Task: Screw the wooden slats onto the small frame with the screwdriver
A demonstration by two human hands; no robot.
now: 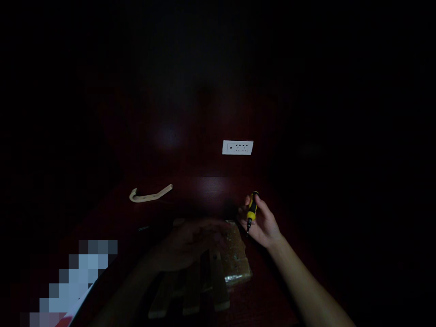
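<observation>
Worktop (204,190): dark red wood, polished, glossy; catches a soft sheen. Hook (150,195): pale wood, smooth, matt. Slats (190,286): bare pale wood, matt. Board (238,254): tan, speckled, rough-looking. Screwdriver (251,212): yellow and black plastic handle, dark metal tip. Socket (237,147): white plastic, smooth.

Right hand (262,225) raised, fingers curled closed; left hand (185,243) lowered, seemingly flat, too dim.
</observation>
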